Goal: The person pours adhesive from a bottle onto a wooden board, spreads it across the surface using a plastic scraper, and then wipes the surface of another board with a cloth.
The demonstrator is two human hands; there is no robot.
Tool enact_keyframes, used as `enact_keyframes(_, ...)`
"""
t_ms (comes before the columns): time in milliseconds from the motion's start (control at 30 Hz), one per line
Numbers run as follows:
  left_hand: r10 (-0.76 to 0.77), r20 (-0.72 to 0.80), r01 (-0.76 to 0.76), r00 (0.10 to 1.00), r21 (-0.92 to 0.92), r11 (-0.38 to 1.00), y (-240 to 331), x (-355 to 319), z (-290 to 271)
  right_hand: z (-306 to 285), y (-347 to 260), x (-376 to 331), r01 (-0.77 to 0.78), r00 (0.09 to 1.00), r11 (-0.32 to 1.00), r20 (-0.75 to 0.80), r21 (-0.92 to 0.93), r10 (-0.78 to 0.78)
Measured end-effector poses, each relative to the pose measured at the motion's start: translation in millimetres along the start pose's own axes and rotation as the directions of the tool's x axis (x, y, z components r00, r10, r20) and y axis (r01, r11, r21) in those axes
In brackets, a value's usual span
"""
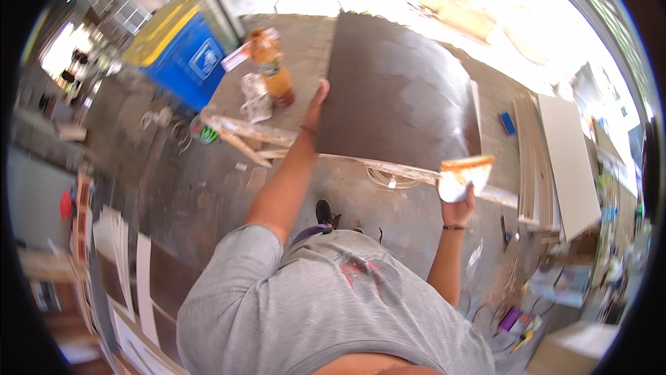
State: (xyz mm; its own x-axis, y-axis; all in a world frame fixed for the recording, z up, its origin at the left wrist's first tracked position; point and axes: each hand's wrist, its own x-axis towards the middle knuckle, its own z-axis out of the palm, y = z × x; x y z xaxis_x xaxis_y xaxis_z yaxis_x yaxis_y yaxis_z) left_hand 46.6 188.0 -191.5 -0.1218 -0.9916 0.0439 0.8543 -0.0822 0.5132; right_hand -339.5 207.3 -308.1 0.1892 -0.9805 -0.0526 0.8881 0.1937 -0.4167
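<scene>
A large dark brown board (395, 90) with a glossy, wet-looking sheen on its right part lies flat on a worktable. My left hand (318, 103) is at the board's left edge, gripping it there; its fingers are partly hidden. In my right hand (466, 207) is a flat white glue spreader (454, 184) with an orange-brown smeared edge, held just off the board's near right corner. Left of the board stand a plastic bottle (272, 70) of amber-orange liquid and a crumpled whitish plastic bag (255, 97).
Beyond the table's left side is a blue bin (184, 56) with a yellow lid. Pale panels (565, 160) lean at the right, near a small blue block (507, 123). A coiled cable (390, 179) hangs below the table's near edge. More boards (114, 257) stand at the lower left.
</scene>
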Motion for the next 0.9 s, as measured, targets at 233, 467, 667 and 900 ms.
enact_keyframes(233,0.152,0.054,-0.149,0.987,-0.049,0.988,23,-45,41,-3,-30,-17,0.061,0.985,0.996,0.156,0.067,-0.071)
enact_keyframes(467,0.520,0.083,-0.506,0.850,-0.144,0.850,64,-132,48,70,-8,-8,-0.220,0.830,0.974,0.536,0.056,0.157)
enact_keyframes(667,0.772,0.174,-0.748,0.611,-0.193,0.636,110,-255,32,157,43,14,-0.361,0.592,0.924,0.735,-0.124,0.330)
enact_keyframes(900,0.951,0.095,-0.950,0.295,-0.081,0.303,155,-415,-35,264,206,21,-0.526,0.165,0.771,0.846,-0.359,0.507)
